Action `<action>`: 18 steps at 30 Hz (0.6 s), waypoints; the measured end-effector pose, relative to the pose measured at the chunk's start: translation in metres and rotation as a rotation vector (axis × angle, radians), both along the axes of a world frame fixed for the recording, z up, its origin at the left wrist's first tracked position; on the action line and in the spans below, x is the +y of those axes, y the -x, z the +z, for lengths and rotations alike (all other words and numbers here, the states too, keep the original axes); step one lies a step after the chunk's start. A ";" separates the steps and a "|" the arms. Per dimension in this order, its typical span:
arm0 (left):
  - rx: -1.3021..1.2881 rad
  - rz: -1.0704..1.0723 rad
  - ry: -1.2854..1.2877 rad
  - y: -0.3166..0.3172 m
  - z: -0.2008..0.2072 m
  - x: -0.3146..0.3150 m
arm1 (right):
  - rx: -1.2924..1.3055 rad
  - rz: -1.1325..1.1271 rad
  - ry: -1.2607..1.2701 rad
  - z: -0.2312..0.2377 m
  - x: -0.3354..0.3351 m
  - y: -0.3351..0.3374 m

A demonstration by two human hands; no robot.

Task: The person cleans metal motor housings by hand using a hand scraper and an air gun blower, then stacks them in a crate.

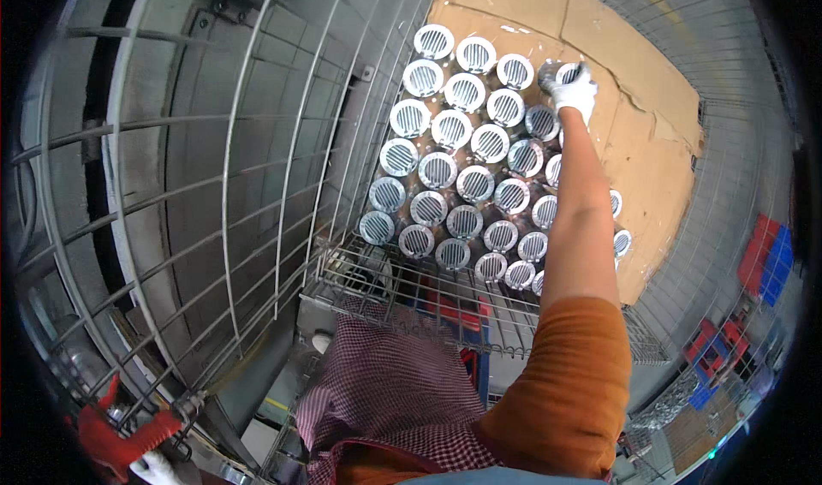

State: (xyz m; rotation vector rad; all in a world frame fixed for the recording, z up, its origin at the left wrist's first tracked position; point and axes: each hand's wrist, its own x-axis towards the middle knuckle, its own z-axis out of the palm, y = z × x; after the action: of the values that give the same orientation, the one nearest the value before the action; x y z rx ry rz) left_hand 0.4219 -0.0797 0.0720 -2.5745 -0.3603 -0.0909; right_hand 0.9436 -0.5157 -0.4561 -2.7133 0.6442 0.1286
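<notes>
My right hand, in a white glove, reaches far into a wire cage. Its fingers are wrapped round the top of a shiny metal cylinder with a slotted end, at the far right of the back row. Several like cylinders stand upright in close rows on brown cardboard. My forearm hides part of the rows on the right. At the lower left, part of my left hand shows in a white glove, beside a red part at the cage's outer side. The left fingers are mostly hidden.
Tall wire mesh rises along the left, and a lower wire front panel crosses in front of my body. A grey machine panel stands beyond the left mesh. Red and blue bins show through the right mesh.
</notes>
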 end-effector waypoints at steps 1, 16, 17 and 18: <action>-0.076 -0.005 0.037 -0.003 0.007 0.000 | -0.043 0.054 0.038 -0.019 -0.005 -0.002; -0.305 0.402 0.940 -0.059 -0.004 -0.052 | -0.138 0.557 -0.375 0.068 0.098 0.133; -0.373 0.312 0.918 -0.060 -0.010 -0.052 | -0.268 0.667 -0.627 0.098 0.117 0.155; -0.359 0.381 1.095 -0.064 -0.011 -0.049 | -0.265 0.659 -0.678 0.131 0.138 0.175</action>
State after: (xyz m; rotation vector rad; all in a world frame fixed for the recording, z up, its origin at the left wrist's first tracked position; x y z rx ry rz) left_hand 0.4862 -0.1287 0.0611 -3.4678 -1.3337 -0.2801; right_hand 0.7690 -0.3777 -0.3250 -2.1107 -0.3402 0.1157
